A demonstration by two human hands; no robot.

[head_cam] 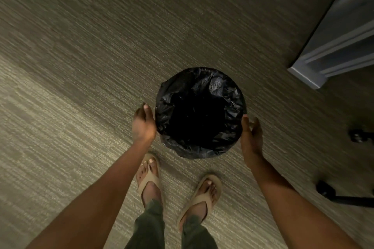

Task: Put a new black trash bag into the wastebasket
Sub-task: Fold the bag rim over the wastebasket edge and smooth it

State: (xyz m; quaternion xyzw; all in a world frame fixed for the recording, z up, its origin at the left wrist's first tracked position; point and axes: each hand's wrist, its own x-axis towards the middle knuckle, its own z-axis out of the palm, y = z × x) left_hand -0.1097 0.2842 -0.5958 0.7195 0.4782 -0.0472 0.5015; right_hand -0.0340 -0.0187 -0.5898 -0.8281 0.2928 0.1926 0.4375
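A round wastebasket stands on the carpet in front of my feet, fully wrapped by a crinkled black trash bag [218, 89] that lines its inside and folds over its rim. My left hand [143, 123] is at the basket's left side, fingers loosely curled, close to or just touching the bag. My right hand [251, 137] is at the right side, fingers apart, close beside the rim. Neither hand visibly grips the plastic. The basket's own wall is hidden under the bag.
Grey-green carpet [81, 66] covers the floor. A grey door frame or furniture corner [315, 75] juts in at the upper right. Black chair-base legs with casters [332, 192] sit at the right edge. My sandalled feet [149, 178] stand just behind the basket.
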